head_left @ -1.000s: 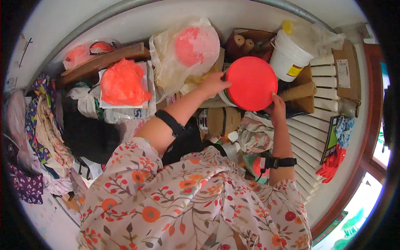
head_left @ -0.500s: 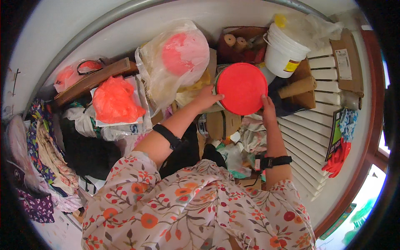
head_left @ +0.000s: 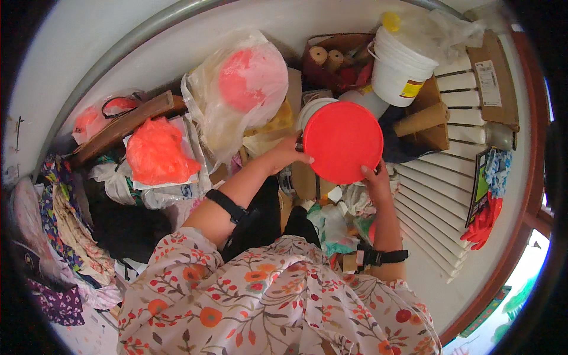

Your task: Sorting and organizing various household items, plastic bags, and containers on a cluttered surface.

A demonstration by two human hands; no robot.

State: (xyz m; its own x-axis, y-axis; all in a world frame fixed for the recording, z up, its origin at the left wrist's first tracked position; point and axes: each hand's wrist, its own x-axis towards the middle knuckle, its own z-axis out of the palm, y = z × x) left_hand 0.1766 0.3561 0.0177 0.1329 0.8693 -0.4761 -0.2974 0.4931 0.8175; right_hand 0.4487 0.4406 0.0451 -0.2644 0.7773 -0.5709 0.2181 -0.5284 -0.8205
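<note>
A round, flat-topped red lid (head_left: 343,142) is held up in front of me between both hands. My left hand (head_left: 287,155) grips its left edge, thumb on the rim and the other fingers largely hidden beneath. On the lower right edge my right hand (head_left: 377,180) holds it, thumb up against the rim. Whether a tub sits under the lid, I cannot tell. Just behind it shows part of a round white tub (head_left: 312,110). A white bucket (head_left: 397,74) stands beyond, to the right.
Left of centre lies a clear bag (head_left: 204,100) around something pink, near an orange-red plastic bag (head_left: 161,152). A box with rolls (head_left: 335,59) stands at the back. A white radiator (head_left: 435,195) lines the right side, with red gloves (head_left: 485,222). Clothes (head_left: 77,231) are heaped left.
The red lid has come a little nearer and lower, with both hands still on it. More of the white tub behind it shows. The view has shifted slightly.
</note>
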